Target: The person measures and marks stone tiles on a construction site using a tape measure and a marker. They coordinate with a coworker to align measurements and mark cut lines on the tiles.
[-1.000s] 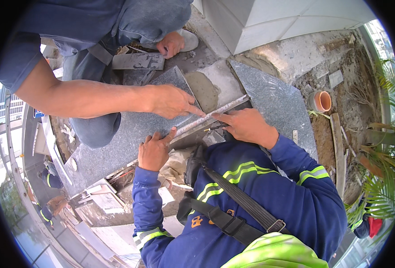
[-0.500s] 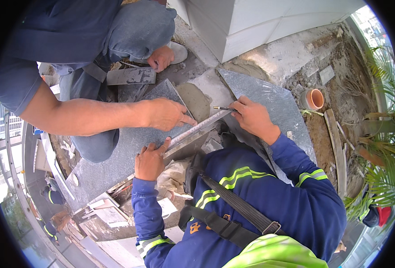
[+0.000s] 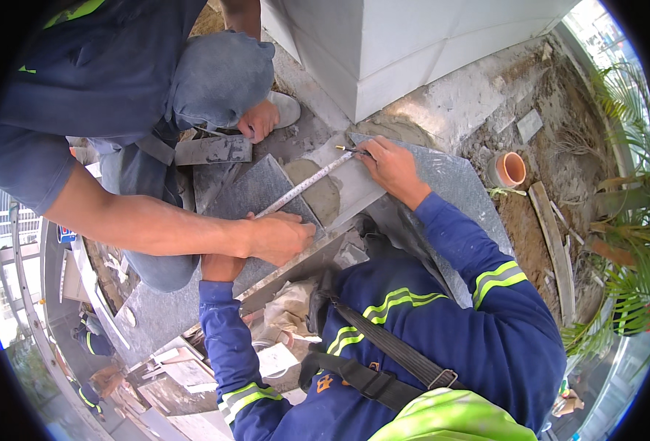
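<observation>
My right hand (image 3: 393,173) is closed around a dark pencil (image 3: 348,149) with a yellowish tip. Its fingers also meet one end of a pale, marked measuring tape (image 3: 306,184), which slants over the gap between two grey stone slabs. My left hand (image 3: 220,267) rests by the tape's other end, mostly covered by a co-worker's forearm; its fingers are hidden. The co-worker's hand (image 3: 281,239) lies over the left slab (image 3: 165,309), near its edge. The right slab (image 3: 461,198) extends beneath my right forearm.
A white-clad column base (image 3: 395,59) stands at the far side. The co-worker crouches at the left, one hand by a stone offcut (image 3: 213,150). An orange pipe end (image 3: 512,169) and a wooden strip (image 3: 553,253) lie at the right, near palm leaves (image 3: 623,294).
My right hand has moved away and left with the tape and pencil. My left hand has shifted left, under the co-worker's forearm. The co-worker's hand has come down toward the slab edge.
</observation>
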A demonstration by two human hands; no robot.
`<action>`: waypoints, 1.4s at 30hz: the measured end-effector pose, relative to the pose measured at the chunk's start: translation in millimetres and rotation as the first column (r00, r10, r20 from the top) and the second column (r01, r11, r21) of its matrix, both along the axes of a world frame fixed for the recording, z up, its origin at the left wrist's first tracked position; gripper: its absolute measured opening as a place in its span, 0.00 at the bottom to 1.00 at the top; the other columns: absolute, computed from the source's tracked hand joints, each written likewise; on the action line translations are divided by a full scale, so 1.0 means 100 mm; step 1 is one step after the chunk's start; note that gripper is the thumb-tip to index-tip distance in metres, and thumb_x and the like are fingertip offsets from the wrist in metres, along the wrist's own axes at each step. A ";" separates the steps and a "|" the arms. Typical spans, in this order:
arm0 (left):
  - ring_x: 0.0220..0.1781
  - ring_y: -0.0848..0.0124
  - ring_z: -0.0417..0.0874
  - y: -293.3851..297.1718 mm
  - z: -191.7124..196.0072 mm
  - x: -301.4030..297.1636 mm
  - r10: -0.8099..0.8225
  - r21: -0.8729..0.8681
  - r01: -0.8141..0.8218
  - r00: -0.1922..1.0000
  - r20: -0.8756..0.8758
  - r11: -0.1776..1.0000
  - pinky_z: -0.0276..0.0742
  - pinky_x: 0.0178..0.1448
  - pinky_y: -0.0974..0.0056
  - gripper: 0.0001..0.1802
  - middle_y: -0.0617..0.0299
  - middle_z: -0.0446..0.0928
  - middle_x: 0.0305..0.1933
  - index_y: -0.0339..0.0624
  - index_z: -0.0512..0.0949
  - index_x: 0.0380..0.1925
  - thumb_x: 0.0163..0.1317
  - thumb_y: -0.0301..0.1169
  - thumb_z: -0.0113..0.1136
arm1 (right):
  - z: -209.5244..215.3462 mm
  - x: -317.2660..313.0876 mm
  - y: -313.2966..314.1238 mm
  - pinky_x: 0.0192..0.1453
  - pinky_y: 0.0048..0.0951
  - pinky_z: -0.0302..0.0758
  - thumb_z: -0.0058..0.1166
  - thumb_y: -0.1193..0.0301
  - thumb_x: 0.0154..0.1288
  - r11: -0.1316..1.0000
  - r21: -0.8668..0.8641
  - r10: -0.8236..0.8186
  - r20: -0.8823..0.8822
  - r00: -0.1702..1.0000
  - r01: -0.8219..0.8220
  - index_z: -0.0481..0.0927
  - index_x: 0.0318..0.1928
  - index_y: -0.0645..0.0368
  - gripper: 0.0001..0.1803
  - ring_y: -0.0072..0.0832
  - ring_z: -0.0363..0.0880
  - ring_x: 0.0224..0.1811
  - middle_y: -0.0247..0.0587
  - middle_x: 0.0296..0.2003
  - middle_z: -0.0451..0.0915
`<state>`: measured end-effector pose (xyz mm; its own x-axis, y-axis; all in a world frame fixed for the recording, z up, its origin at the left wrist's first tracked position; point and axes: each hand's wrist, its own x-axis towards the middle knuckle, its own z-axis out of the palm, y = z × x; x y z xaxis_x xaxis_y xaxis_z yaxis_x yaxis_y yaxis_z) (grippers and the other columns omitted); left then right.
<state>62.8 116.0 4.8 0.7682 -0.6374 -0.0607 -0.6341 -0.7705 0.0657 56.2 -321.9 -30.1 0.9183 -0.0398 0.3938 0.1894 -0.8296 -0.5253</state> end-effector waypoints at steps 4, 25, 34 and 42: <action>0.68 0.48 0.79 0.04 -0.08 0.28 0.051 0.263 -0.023 0.994 -0.098 0.965 0.70 0.74 0.46 0.34 0.46 0.80 0.66 0.61 0.70 0.77 0.72 0.43 0.64 | -0.07 0.23 0.03 0.38 0.45 0.81 0.67 0.65 0.69 1.000 -0.012 -0.014 -0.016 1.000 0.014 0.85 0.45 0.49 0.08 0.46 0.86 0.37 0.38 0.37 0.83; 0.77 0.43 0.72 0.11 -0.34 0.29 0.266 0.100 -0.255 0.955 -0.129 0.962 0.66 0.79 0.40 0.33 0.40 0.76 0.72 0.38 0.75 0.69 0.61 0.26 0.64 | -0.10 0.30 0.06 0.39 0.43 0.81 0.68 0.68 0.68 1.000 -0.006 -0.019 -0.002 1.000 0.019 0.85 0.47 0.51 0.09 0.44 0.85 0.38 0.39 0.39 0.82; 0.70 0.44 0.78 0.05 -0.32 0.26 0.197 -0.011 -0.198 0.980 -0.035 0.980 0.71 0.73 0.41 0.28 0.39 0.81 0.65 0.40 0.79 0.64 0.61 0.29 0.66 | -0.10 0.27 0.05 0.42 0.44 0.81 0.67 0.67 0.68 1.000 0.005 -0.031 -0.008 0.999 0.031 0.85 0.47 0.50 0.09 0.45 0.86 0.41 0.40 0.41 0.83; 0.62 0.54 0.83 -0.40 0.17 -0.44 0.449 0.171 -0.428 0.886 -0.114 0.888 0.80 0.62 0.39 0.34 0.59 0.80 0.60 0.76 0.79 0.69 0.63 0.30 0.64 | 0.00 0.17 -0.04 0.49 0.47 0.79 0.64 0.73 0.71 0.992 -0.047 0.120 0.004 0.993 -0.120 0.83 0.49 0.58 0.09 0.52 0.84 0.45 0.48 0.43 0.84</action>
<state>18.6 76.0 21.6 0.9426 -0.2147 -0.2557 -0.2207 -0.9753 0.0052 73.6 -325.8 -30.2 0.9127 0.0887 0.3989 0.2922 -0.8241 -0.4852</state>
